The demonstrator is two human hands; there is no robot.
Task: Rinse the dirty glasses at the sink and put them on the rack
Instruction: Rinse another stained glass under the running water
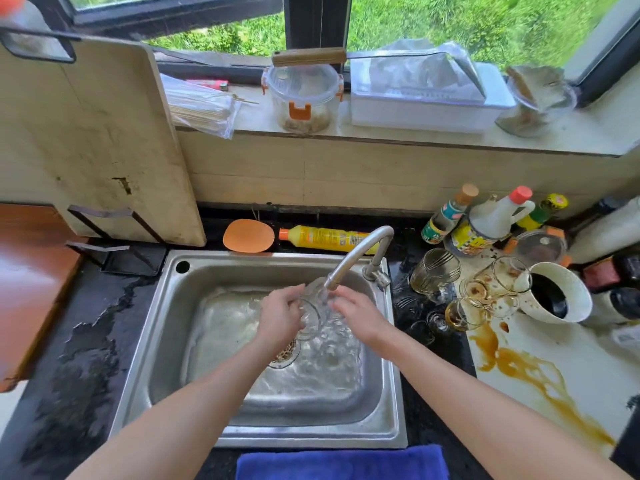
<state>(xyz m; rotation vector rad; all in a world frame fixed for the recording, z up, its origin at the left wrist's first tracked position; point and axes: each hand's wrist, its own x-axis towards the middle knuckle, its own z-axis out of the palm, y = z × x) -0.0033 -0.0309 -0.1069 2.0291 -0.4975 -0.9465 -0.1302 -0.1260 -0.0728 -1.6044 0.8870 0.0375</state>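
Observation:
A clear glass (313,311) lies tilted under the running faucet (360,252) above the steel sink (166,341). My left hand (280,315) grips the glass by its base end. My right hand (360,315) touches its rim side; its fingers are partly hidden by water and glass. Water pools and swirls in the sink basin. Several dirty glasses stand on the counter at the right: one upright ribbed glass (434,271), two tipped stained ones (498,278), and a small one with brown liquid (462,315).
A black rack (114,251) holds a large cutting board (100,143) left of the sink. Brown liquid (530,375) is spilled on the white counter at the right. A white mug (557,294), sauce bottles (485,220), a yellow detergent bottle (325,239), an orange sponge (248,236) and a blue towel (343,462) surround the sink.

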